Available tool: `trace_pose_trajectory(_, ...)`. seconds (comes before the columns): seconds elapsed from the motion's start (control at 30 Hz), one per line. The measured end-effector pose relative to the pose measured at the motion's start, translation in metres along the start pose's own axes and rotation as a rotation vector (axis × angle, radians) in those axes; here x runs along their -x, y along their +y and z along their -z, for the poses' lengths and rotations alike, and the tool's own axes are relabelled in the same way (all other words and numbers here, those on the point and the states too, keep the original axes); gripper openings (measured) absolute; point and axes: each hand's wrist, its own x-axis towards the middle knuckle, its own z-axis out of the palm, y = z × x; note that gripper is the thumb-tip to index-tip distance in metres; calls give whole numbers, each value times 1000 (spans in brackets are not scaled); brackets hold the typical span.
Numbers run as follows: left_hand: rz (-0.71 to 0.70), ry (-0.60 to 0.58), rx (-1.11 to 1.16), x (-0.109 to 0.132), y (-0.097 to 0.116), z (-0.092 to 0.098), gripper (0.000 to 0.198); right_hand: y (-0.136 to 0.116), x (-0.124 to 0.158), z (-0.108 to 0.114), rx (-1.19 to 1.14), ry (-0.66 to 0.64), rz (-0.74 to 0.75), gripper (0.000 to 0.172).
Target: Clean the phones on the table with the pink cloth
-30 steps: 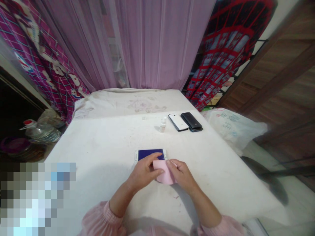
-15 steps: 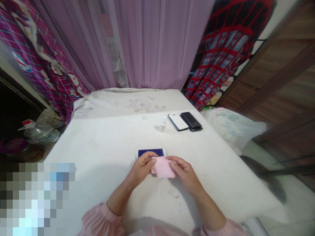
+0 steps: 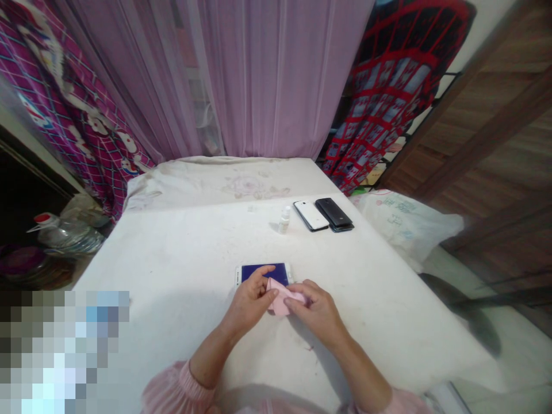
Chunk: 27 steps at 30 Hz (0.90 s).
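We have one pink cloth [image 3: 282,299] bunched between our two hands, just over the lower edge of one phone [image 3: 263,273], which lies flat on the white table [image 3: 172,264] with its dark blue screen up and its white frame showing. Our right hand [image 3: 317,316] has a narrow grip, pinching the cloth between thumb and fingers. Our left hand [image 3: 250,305] lies across the phone, its fingers [image 3: 259,276] over the screen and its fingertips touching the cloth; we cannot tell whether that grip actually holds the cloth. Two pink sleeves [image 3: 179,388] show at our wrists.

Farther up the table stand one small clear dropper bottle [image 3: 284,220] and, just beside it, two more phones side by side: one white [image 3: 311,215], one black [image 3: 334,211]. That makes three phones in all. Behind them lies one rumpled white sheet [image 3: 215,184]. Beyond hang one sheer lilac curtain [image 3: 276,75] and two patterned cloths, magenta on the left [image 3: 56,86] and red and black on the right [image 3: 392,98]. One white plastic bag [image 3: 401,227] sits off the right edge.
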Motion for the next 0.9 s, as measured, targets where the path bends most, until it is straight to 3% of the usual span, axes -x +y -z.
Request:
trace_pose_trajectory(0.27, -104, 46, -421, 2, 5, 6, 13, -1, 1, 3, 85, 41, 101, 10)
trace_pose_trajectory(0.4, -75, 17, -293, 1, 5, 3, 16, -14, 4, 2, 18, -95, 36, 22)
trace_pose_trajectory(0.5, -35, 14, -128, 0, 2, 0, 24, -16, 4, 2, -53, -137, 81, 25)
trace_pose_trajectory(0.73, -23, 8, -57, 0, -1, -4, 26, 0, 4, 3, -74, -81, 199, 25)
trace_pose_trajectory(0.9, -112, 65, -312, 0, 0, 0, 29, 11, -6, 12, 100, 105, 207, 27)
